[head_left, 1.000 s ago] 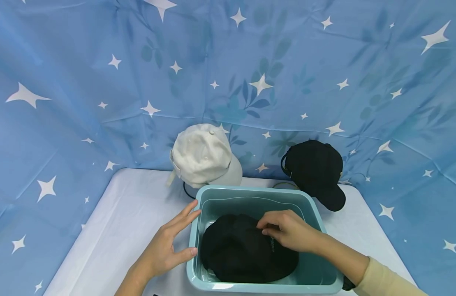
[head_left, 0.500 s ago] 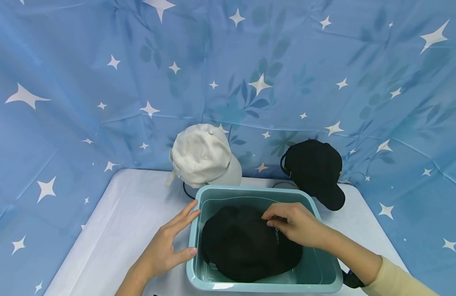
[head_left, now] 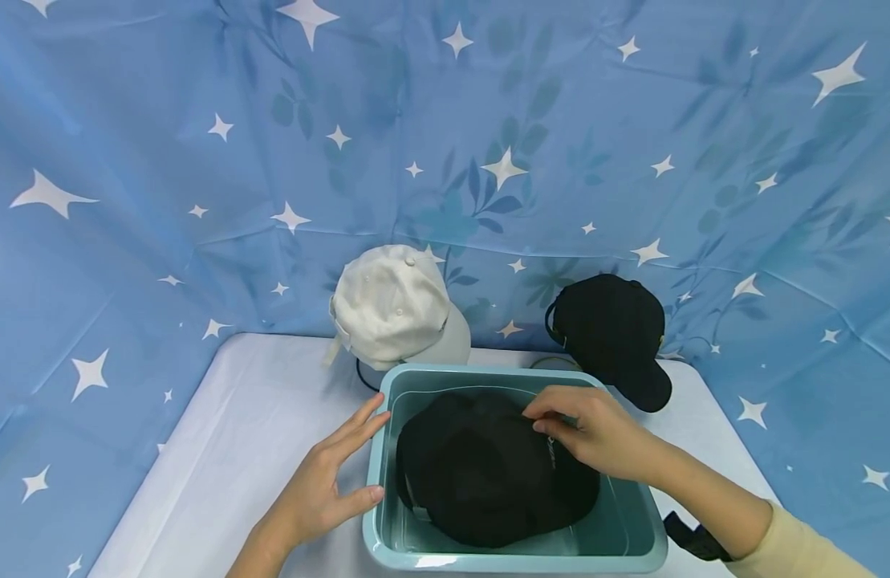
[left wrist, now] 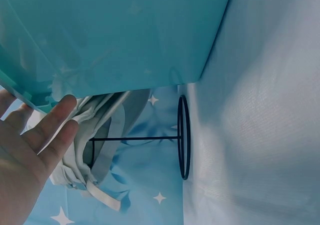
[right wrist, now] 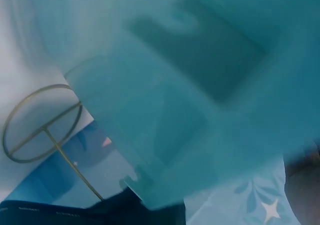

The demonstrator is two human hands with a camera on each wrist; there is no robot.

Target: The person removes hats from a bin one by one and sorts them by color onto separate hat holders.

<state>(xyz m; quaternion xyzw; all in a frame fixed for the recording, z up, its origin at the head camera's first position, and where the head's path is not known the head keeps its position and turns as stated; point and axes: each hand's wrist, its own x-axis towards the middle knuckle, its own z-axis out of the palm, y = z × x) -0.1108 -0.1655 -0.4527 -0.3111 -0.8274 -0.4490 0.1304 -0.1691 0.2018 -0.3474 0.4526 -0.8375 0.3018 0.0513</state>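
Observation:
A black cap (head_left: 488, 482) is in the light-blue plastic tub (head_left: 517, 564), crown upward, with small pale lettering on its right side. My right hand (head_left: 596, 433) pinches the cap's upper right part between thumb and fingers. At the tub's left side is my left hand (head_left: 325, 486), fingers spread and fairly straight, fingertips at the rim. The left wrist view shows the same left hand (left wrist: 25, 160) beside the tub's outer wall (left wrist: 125, 40). In the right wrist view, the tub wall (right wrist: 165, 115) fills most of the picture and hides the pinch.
Behind the tub, a white cap (head_left: 390, 305) hangs on a black wire stand (left wrist: 184, 135). Another black cap (head_left: 611, 337) sits at the back right, by a brass-coloured wire stand (right wrist: 45, 127). A white cloth (head_left: 235, 433) covers the table; a blue star-patterned curtain (head_left: 445, 160) surrounds it.
My right hand has moved a little up and to the right, and the pinched black cap has risen and shifted right with it. My left hand has stayed at the rim.

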